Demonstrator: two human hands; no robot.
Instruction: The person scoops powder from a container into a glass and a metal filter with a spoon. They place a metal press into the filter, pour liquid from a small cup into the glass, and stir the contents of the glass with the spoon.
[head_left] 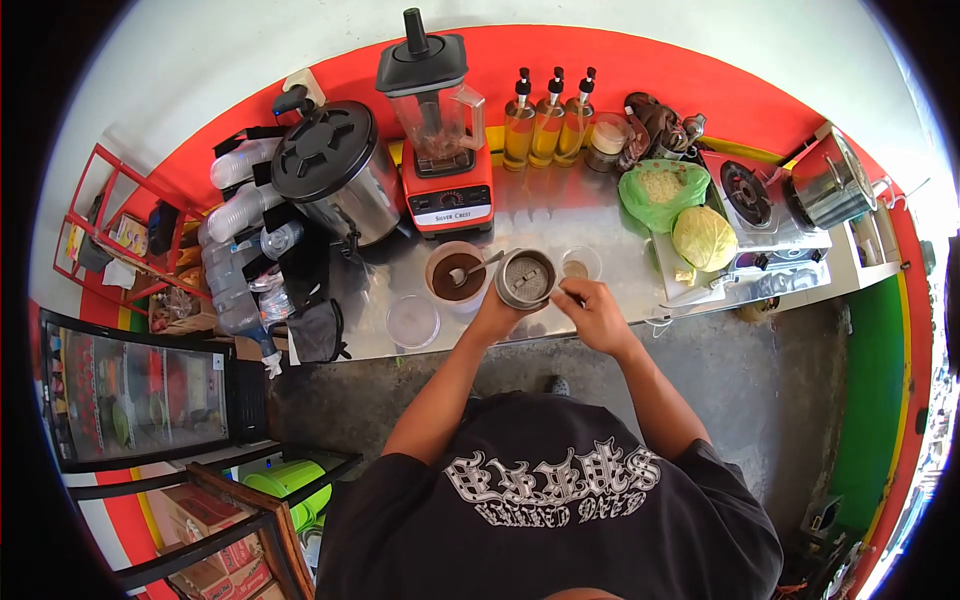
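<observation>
I see left hand [497, 318] wrapped round metal cup [525, 278] above surface [560, 215]. Right hand [592, 310] fingers curled beside cup rim, possibly pinching something; unclear. Brown-filled bowl [455, 272] with spoon [473, 268] adjacent.

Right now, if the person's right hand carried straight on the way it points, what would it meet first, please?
The right hand points left towards the metal cup held by the left hand; it would probably meet that cup first, though depth is unclear from above.

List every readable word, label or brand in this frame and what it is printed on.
"SILVER CREST": white panel on the red blender base.
White gothic lettering on the person's black T-shirt: too stylised to read.
Labels on the cardboard boxes and items in the glass-door fridge: too small to read.
</observation>
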